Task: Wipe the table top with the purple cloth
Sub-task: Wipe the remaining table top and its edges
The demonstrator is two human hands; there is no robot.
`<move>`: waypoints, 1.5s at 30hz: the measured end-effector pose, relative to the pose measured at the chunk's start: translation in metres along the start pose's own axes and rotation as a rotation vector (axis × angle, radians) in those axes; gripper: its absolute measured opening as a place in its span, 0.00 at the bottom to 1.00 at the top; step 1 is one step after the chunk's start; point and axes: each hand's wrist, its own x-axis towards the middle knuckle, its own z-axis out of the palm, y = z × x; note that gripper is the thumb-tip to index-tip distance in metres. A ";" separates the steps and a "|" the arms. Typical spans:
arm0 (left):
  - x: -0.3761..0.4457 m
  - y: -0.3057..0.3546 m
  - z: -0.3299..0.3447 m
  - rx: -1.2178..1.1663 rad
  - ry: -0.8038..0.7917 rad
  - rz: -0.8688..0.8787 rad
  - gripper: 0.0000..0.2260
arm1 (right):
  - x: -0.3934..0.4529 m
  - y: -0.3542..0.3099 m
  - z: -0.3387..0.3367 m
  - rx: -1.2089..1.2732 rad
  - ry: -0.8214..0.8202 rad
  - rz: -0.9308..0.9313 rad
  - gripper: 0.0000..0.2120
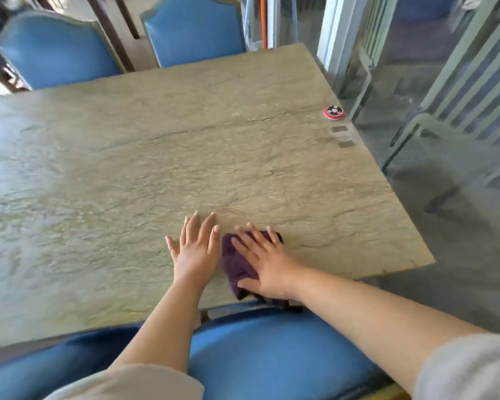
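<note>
Pressing down flat on the crumpled purple cloth (pixel 236 264) is the right hand (pixel 264 265), fingers straight and spread, palm on top of the fabric, so it's pushing on it rather than gripping it. The cloth sits on the rough greenish-grey stone desk (pixel 156 145), close to the desk's near edge, and one end of it pokes out past the fingertips while the other end bunches up under the thumb by that edge. Just to the left of the cloth, almost touching it, the left hand (pixel 195 249) lies open and flat on the bare stone, fingers spread and pointing away from the person, holding nothing. Both forearms are bare, with pale grey sleeves pushed up near the bottom of the view. Far from the cloth, over by the desk's right edge, there's a small round red and black disc (pixel 334 112), and a little nearer along that same edge from the disc are two small grey rectangular patches (pixel 342 137) stuck on the surface. A blue padded chair seat (pixel 272 350) sits right below the cloth, tucked against the desk's near edge. Across the desk from the cloth, on the far side, two blue upholstered chair backs (pixel 194 27) stand side by side. The picture's a bit motion-blurred, so fine detail on the cloth is hard to make out.
</note>
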 end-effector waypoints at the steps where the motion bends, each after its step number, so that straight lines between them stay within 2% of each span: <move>1: 0.000 -0.007 -0.006 -0.033 0.017 -0.042 0.24 | 0.008 -0.014 0.000 -0.026 -0.021 -0.099 0.39; 3: -0.003 -0.027 -0.016 -0.046 0.020 -0.079 0.24 | 0.021 -0.022 -0.002 -0.039 -0.021 -0.253 0.38; 5: -0.010 -0.051 -0.024 -0.005 -0.001 -0.076 0.22 | 0.030 -0.010 -0.004 0.015 0.051 -0.272 0.35; 7: -0.016 -0.077 -0.033 0.019 -0.013 -0.085 0.21 | 0.040 0.007 -0.006 0.041 0.184 -0.086 0.33; 10: -0.023 -0.107 -0.044 0.041 -0.042 -0.077 0.21 | 0.061 -0.001 -0.015 0.038 0.421 0.325 0.30; 11: -0.024 -0.117 -0.048 0.050 -0.052 -0.075 0.20 | 0.070 -0.014 -0.018 0.086 0.466 0.411 0.31; 13: -0.024 -0.141 -0.058 0.057 -0.059 -0.086 0.21 | 0.088 -0.052 -0.019 0.216 0.428 0.459 0.34; 16: -0.017 -0.163 -0.071 -0.028 -0.051 -0.170 0.21 | 0.117 -0.125 -0.012 0.257 0.301 0.289 0.39; 19: 0.001 -0.157 -0.091 -0.215 -0.051 -0.283 0.22 | 0.140 -0.209 -0.013 0.246 0.116 0.004 0.38; 22: 0.019 -0.174 -0.119 -0.225 -0.130 -0.194 0.24 | 0.157 -0.252 -0.009 0.320 0.083 -0.289 0.36; 24: 0.027 -0.208 -0.142 -0.190 -0.175 -0.148 0.24 | 0.169 -0.242 -0.007 0.233 0.101 -0.367 0.35; 26: 0.032 -0.252 -0.162 -0.075 -0.195 -0.161 0.23 | 0.179 -0.225 -0.004 0.158 0.156 -0.286 0.34; 29: 0.031 -0.316 -0.183 0.192 -0.277 -0.210 0.25 | 0.200 -0.216 -0.002 0.187 0.400 0.136 0.31; 31: 0.029 -0.346 -0.190 0.223 -0.327 -0.221 0.25 | 0.216 -0.235 -0.005 0.213 0.462 0.399 0.32; 32: 0.029 -0.355 -0.191 0.183 -0.345 -0.213 0.24 | 0.224 -0.251 -0.006 0.236 0.447 0.449 0.33; 34: 0.028 -0.363 -0.188 0.080 -0.347 -0.199 0.22 | 0.233 -0.291 -0.003 0.237 0.387 0.337 0.35; 37: 0.030 -0.368 -0.183 -0.038 -0.306 -0.195 0.20 | 0.227 -0.345 0.005 0.144 0.173 -0.150 0.35; 39: 0.031 -0.373 -0.185 -0.085 -0.313 -0.186 0.20 | 0.227 -0.346 0.002 0.095 0.040 -0.420 0.33; 40: 0.031 -0.376 -0.186 -0.097 -0.322 -0.175 0.20 | 0.232 -0.336 -0.003 0.081 0.027 -0.498 0.32; 42: 0.033 -0.382 -0.189 -0.144 -0.335 -0.153 0.20 | 0.251 -0.310 -0.010 0.075 0.068 -0.477 0.30; 45: 0.033 -0.391 -0.201 -0.319 -0.293 -0.136 0.21 | 0.284 -0.290 -0.015 0.099 0.262 -0.035 0.32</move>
